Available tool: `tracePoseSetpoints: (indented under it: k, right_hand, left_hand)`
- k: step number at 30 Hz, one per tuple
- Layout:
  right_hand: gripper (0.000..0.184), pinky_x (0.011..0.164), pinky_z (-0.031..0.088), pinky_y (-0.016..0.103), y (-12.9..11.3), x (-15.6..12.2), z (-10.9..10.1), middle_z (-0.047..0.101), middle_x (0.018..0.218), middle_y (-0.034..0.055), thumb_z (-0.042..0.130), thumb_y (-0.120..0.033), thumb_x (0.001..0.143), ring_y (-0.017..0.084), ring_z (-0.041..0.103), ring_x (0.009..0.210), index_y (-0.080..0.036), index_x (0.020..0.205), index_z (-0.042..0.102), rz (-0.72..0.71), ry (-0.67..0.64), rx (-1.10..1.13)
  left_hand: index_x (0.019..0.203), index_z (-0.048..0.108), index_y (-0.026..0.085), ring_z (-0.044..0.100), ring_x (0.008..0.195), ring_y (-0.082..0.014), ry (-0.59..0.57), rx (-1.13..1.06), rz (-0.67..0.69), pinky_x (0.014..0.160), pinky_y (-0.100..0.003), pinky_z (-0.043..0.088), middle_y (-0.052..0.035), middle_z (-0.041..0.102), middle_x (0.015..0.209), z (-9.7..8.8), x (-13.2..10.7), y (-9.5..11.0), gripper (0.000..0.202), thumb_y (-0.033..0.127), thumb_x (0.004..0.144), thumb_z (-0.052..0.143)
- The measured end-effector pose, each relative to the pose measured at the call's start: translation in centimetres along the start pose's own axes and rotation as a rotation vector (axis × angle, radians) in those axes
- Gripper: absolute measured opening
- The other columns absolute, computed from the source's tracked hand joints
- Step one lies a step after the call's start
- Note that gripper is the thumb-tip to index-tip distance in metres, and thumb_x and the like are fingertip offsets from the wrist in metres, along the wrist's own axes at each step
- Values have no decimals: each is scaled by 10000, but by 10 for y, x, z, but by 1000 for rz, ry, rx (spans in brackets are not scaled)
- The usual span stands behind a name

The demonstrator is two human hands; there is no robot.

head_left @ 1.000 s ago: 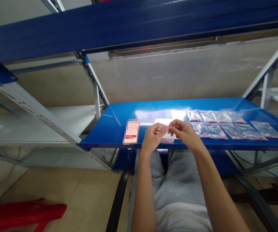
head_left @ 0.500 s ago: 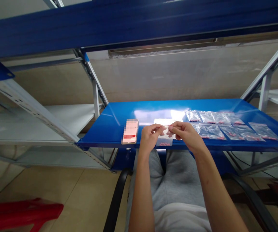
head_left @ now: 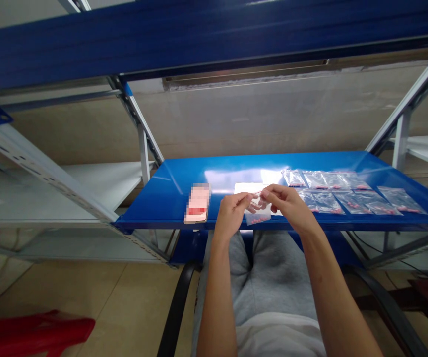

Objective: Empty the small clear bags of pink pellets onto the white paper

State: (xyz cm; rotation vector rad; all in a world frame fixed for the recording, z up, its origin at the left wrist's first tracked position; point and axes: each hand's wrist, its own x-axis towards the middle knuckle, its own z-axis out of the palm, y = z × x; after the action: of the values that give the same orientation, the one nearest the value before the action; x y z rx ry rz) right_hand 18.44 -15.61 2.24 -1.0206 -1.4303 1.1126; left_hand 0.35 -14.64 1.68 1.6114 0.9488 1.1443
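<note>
A small clear zip bag [head_left: 258, 217] with several red pieces at its bottom hangs between my hands at the front of the blue shelf. My left hand [head_left: 234, 209] pinches its top edge on the left. The fingers of my right hand [head_left: 281, 201] are closed on the same edge at the right. Behind the bag, partly hidden by my hands, lies a white sheet [head_left: 245, 187] on the shelf. What the red pieces are is too small to tell.
Several similar filled bags [head_left: 351, 201] lie in two rows on the right of the blue shelf [head_left: 184, 171]. A phone [head_left: 198, 203] rests on the left. An upper blue beam [head_left: 214, 39] crosses overhead. A red plastic stool [head_left: 31, 332] stands on the floor at lower left.
The bag has tilted, its bottom swinging slightly to the right. Both hands still pinch its top, the left now a little lower than the right. The view has shifted slightly.
</note>
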Motion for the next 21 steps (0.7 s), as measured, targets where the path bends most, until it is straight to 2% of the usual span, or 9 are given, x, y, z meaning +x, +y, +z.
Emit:
tracePoseSetpoints:
  k: [3,6,7,9,11,13,16,19,21]
  right_hand:
    - [323,533,368,259,3,2,-2,693,701,30,763,-496,821,144,557,616,-184,844,685,-18,41,-11]
    - [293,532,360,254,4,3,-6,668,652,9,772,-467,815,133,544,594,-191,824,674,-60,191,42]
    - [290,531,360,250,4,3,-9,667,652,7,776,-464,810,134,552,601,-194,821,670,-61,243,71]
    - [302,530,368,245,3,2,-15,689,690,19,783,-476,799,143,588,637,-194,838,682,-36,307,105]
    - [351,540,391,245,3,0,-22,744,811,58,768,-514,803,167,643,718,-185,919,729,23,304,77]
    - [439,554,422,253,5,-4,-30,772,934,94,745,-553,808,197,675,798,-174,1029,761,89,285,7]
    - [506,554,455,268,11,-10,-40,776,908,98,763,-552,777,223,690,799,-158,1094,762,145,236,-107]
    - [433,524,459,264,18,-13,-54,755,791,78,784,-504,748,229,702,740,-155,1001,749,149,198,-186]
    - [378,506,457,256,19,-12,-71,747,778,76,779,-484,730,223,705,712,-159,918,732,150,224,-227]
  left_hand:
    - [1228,725,151,763,819,-209,-47,-30,-45,830,-324,575,-81,810,922,3,1,-4,387,411,985,572]
    - [1405,598,161,759,898,-213,-72,-24,-77,865,-333,576,-102,808,1026,10,1,-7,535,393,930,684]
    - [1405,592,165,757,915,-213,-80,-16,-81,874,-333,574,-104,807,1039,13,2,-8,541,355,913,711]
    - [1306,653,159,758,905,-204,-94,-23,-81,877,-327,575,-99,808,1009,20,3,-10,406,254,913,694]
    - [1147,710,145,760,861,-190,-82,-68,-82,857,-311,578,-91,806,937,28,6,-12,241,169,919,640]
    - [1046,721,139,759,823,-180,-36,-117,-86,823,-292,581,-80,797,881,36,9,-13,168,135,912,620]
    - [1042,705,143,743,745,-153,56,-148,-101,758,-262,574,-59,780,843,50,14,-16,173,121,920,584]
    - [1093,688,153,707,644,-117,93,-114,-101,676,-231,546,-40,765,849,69,21,-20,214,129,947,533]
    - [1130,679,157,701,622,-110,78,-104,-96,617,-212,519,-42,756,882,86,29,-21,217,153,949,558]
